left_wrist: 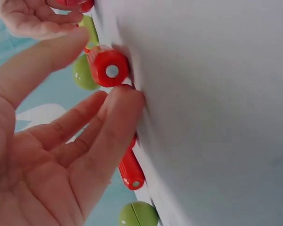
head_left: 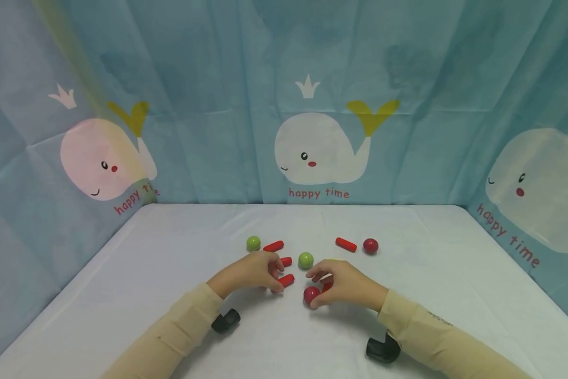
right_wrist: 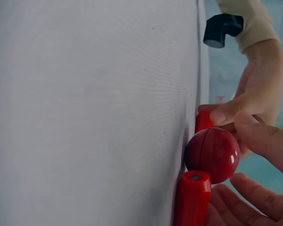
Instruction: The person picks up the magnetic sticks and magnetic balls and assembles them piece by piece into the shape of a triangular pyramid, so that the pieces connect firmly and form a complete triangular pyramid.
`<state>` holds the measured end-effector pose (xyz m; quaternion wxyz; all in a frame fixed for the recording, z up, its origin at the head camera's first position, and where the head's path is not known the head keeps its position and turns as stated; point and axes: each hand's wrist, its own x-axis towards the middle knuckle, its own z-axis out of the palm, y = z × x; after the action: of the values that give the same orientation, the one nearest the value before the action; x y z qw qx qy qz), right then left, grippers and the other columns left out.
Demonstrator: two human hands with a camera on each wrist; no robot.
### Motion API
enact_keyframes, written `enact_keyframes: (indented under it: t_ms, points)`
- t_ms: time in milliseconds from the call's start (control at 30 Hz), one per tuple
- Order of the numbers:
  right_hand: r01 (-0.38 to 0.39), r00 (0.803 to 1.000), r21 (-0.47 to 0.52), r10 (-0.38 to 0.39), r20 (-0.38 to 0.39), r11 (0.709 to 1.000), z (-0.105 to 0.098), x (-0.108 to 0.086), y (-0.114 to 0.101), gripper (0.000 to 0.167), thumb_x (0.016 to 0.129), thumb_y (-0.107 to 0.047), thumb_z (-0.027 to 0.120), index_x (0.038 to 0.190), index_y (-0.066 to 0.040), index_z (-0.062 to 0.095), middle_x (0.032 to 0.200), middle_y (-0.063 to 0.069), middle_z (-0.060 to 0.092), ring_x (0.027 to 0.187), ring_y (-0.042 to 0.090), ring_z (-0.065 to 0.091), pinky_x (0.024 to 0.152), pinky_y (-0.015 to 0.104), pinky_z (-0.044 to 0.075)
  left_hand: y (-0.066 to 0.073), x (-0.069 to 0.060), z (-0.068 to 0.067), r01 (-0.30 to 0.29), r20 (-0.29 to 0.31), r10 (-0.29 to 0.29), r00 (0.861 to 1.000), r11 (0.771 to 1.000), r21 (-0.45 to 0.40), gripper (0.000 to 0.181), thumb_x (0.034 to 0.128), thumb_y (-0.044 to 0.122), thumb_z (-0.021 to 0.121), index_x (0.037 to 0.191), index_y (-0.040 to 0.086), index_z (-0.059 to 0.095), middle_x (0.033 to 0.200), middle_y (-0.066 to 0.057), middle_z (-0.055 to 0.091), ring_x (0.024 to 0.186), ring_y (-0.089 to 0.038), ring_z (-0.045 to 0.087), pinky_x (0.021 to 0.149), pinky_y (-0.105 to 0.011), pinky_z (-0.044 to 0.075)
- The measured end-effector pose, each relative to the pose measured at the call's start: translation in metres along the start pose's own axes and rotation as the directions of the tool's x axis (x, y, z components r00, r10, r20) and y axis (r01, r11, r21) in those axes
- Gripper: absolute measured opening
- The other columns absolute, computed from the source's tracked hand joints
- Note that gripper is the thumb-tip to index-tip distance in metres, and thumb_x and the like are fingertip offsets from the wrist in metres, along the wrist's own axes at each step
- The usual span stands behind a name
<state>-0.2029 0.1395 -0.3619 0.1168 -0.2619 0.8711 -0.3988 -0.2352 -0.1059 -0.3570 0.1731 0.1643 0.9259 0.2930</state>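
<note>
My left hand (head_left: 252, 271) is at the near red stick (head_left: 286, 280), thumb and fingers on either side. In the left wrist view this red stick (left_wrist: 111, 68) shows a silvery disc in its end; the thumb looks apart from it and a fingertip lies close by. Beside the dark red ball (head_left: 312, 296), my right hand (head_left: 347, 284) has its thumb and fingers spread around it. The right wrist view has the ball (right_wrist: 212, 155) between thumb and fingertips; firm contact cannot be seen. Another red stick (right_wrist: 193, 197) lies against the ball, partly hidden by the hand in the head view.
Behind the hands lie a green ball (head_left: 306, 260), a second green ball (head_left: 253, 242), red sticks (head_left: 273, 246) and another dark red ball (head_left: 370, 246). A yellow-green piece (head_left: 331, 259) is mostly covered by the right hand. A whale-print curtain (head_left: 321, 147) surrounds the white table (head_left: 430, 252).
</note>
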Motion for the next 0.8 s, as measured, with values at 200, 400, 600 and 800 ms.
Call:
enact_keyframes:
  t_ms: [200,400,600,800]
  points:
    - [-0.001,1.000,-0.018,0.001,0.007,1.000,0.0000,0.0023,0.0010,0.045,0.073,-0.021,0.088,0.111,-0.006,0.069,0.109,0.006,0.069,0.096,0.018,0.065,0.081,0.024,0.056,0.0060,0.0001,0.0017,0.001,-0.004,-0.001,1.000,1.000,-0.007,0.024,0.0764,0.012,0.085,0.093,0.011,0.068,0.072,-0.001,0.062,0.059,-0.013,0.058,0.063,-0.024,0.050]
    - [0.003,1.000,0.022,-0.004,0.030,1.000,0.0004,0.0046,0.0039,0.029,0.076,-0.015,0.085,0.101,-0.008,0.074,0.099,0.002,0.069,0.083,0.011,0.066,0.069,0.019,0.054,0.0070,0.0014,0.0047,0.038,-0.004,-0.038,0.999,0.999,0.001,0.017,0.0778,0.012,0.083,0.088,0.012,0.070,0.069,-0.001,0.062,0.059,-0.014,0.056,0.062,-0.025,0.049]
    - [-0.021,0.999,0.083,0.018,0.033,0.996,0.0025,0.0047,0.0062,0.028,0.077,-0.013,0.084,0.103,-0.007,0.075,0.102,0.005,0.069,0.088,0.014,0.071,0.068,0.022,0.057,0.0057,0.0021,0.0071,0.051,-0.004,-0.051,0.999,0.999,-0.014,0.015,0.0793,0.013,0.082,0.089,0.014,0.072,0.071,-0.001,0.062,0.062,-0.014,0.057,0.063,-0.025,0.050]
    - [-0.011,1.000,0.056,0.010,0.022,0.998,0.0049,0.0034,0.0075,0.028,0.079,-0.014,0.083,0.105,-0.007,0.075,0.098,0.003,0.066,0.082,0.010,0.069,0.066,0.021,0.055,0.0060,-0.0001,0.0082,0.032,-0.013,-0.032,0.999,0.999,-0.011,0.014,0.0802,0.011,0.081,0.092,0.015,0.076,0.074,0.001,0.064,0.063,-0.013,0.057,0.063,-0.025,0.049]
